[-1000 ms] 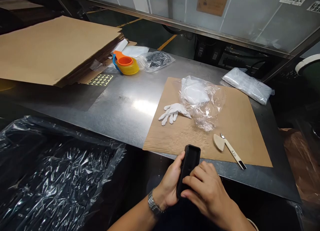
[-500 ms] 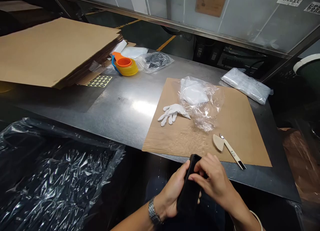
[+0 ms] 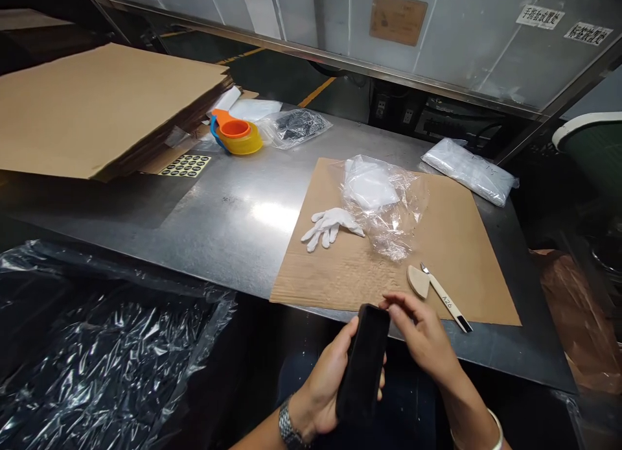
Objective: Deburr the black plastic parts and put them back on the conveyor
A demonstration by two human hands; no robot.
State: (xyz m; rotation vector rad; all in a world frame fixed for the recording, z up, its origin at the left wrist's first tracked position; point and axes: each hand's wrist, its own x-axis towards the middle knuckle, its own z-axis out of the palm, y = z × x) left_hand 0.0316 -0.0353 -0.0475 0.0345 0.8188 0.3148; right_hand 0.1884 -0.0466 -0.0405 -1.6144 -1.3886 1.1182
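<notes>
Head view, lower centre of the frame: the left hand (image 3: 326, 382) wraps around a black phone case (image 3: 363, 364), fingers curled round its left edge and palm underneath, holding it upright below the near table edge. The right hand (image 3: 422, 336) comes in from the lower right, fingertips pinching the case's top right corner. Just above the hands, a brown cardboard sheet (image 3: 466, 242) lies on the steel table (image 3: 233, 210). On it, mid-frame, sits a white glove (image 3: 328, 224) beside a crumpled clear plastic bag (image 3: 386, 200); a small beige wedge (image 3: 418, 281) and a slim white knife (image 3: 446, 299) lie right of centre, near the right hand. Upper left: stacked cardboard (image 3: 97, 103) and an orange-and-yellow tape dispenser (image 3: 236, 132). Lower left: black plastic sheeting (image 3: 107, 353).
</notes>
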